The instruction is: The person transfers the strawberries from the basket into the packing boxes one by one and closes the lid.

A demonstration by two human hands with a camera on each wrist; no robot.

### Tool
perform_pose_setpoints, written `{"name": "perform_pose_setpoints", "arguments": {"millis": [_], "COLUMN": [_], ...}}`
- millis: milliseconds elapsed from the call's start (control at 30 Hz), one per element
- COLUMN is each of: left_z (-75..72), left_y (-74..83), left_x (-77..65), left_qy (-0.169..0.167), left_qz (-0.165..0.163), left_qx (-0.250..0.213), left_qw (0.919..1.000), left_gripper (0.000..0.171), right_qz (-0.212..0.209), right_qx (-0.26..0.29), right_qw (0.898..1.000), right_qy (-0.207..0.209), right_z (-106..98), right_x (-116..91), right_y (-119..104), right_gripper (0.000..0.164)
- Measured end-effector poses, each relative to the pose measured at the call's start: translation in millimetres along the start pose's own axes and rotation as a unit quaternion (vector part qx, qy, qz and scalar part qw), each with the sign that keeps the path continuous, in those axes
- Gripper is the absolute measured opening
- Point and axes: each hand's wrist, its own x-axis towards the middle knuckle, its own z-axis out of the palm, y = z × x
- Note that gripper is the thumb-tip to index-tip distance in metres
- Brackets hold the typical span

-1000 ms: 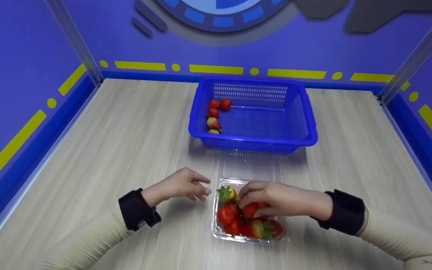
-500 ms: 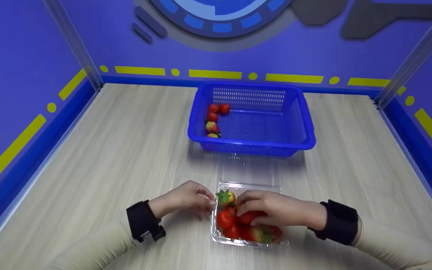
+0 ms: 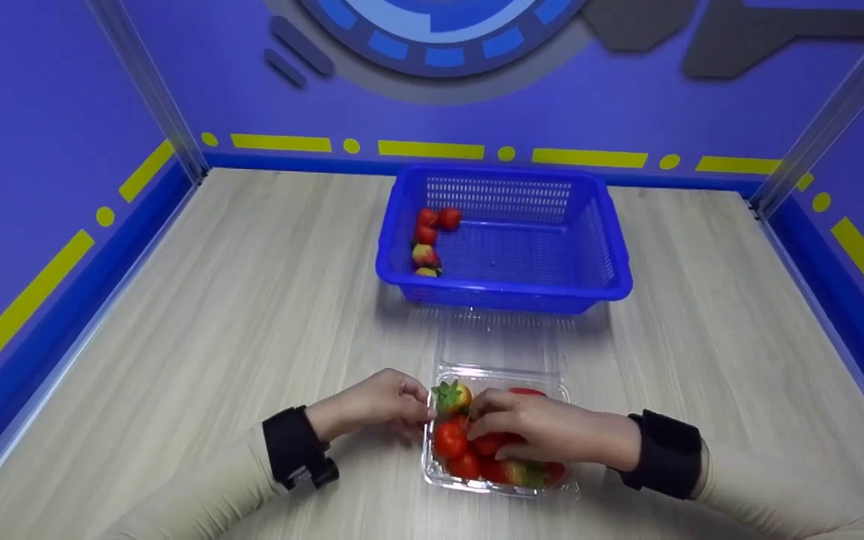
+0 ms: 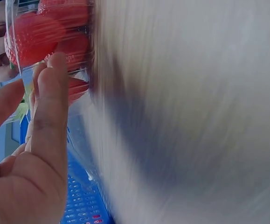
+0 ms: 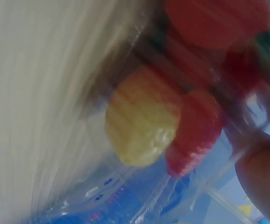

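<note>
A clear plastic clamshell box (image 3: 469, 486) with its lid folded back holds several strawberries, some red, some yellowish with green leaves. My right hand (image 3: 533, 427) reaches into the box from the right, its fingers and thumb curled around a red strawberry (image 3: 488, 444) among the others. At the box's left side is my left hand (image 3: 381, 403), fingertips right at the wall. In the left wrist view its fingers (image 4: 51, 116) lie nearly straight beside the wall, with red strawberries (image 4: 34, 39) behind the plastic. The right wrist view shows a yellow strawberry (image 5: 141, 121) through the box.
Behind the box stands a blue perforated basket (image 3: 507, 285) with several red and yellowish fruits (image 3: 426, 253) along its left side. The open lid (image 3: 496, 341) lies flat between box and basket. Blue panels (image 3: 702, 112) enclose the wooden table (image 3: 274, 247).
My left hand has moved right and down to the box's left edge. My right hand has shifted slightly left over the strawberries, uncovering a red one behind it. The head view tilted slightly.
</note>
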Motion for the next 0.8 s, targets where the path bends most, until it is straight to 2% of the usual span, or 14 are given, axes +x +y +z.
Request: {"name": "perform_pose_setpoints", "arguments": {"millis": [267, 567, 800], "left_z": [1.6, 2.8, 0.8], "left_y": [0.6, -0.7, 0.8], "left_x": [0.7, 0.2, -4.8], "left_qy": [-0.002, -0.003, -0.016], "left_qz": [0.0, -0.003, 0.003], "left_qx": [-0.012, -0.015, -0.007], "left_qw": [0.9999, 0.9999, 0.9998], "left_gripper": [0.009, 0.011, 0.018], "right_qz": [0.019, 0.019, 0.045], "right_qx": [-0.009, -0.013, 0.006], "right_qw": [1.0, 1.0, 0.999], "right_qy": [-0.017, -0.017, -0.028], "right_z": [0.9, 1.0, -1.8], "right_x": [0.3, -0.3, -1.3], "right_y": [-2.5, -4.7, -7.3], "right_gripper": [0.028, 0.03, 0.03]}}
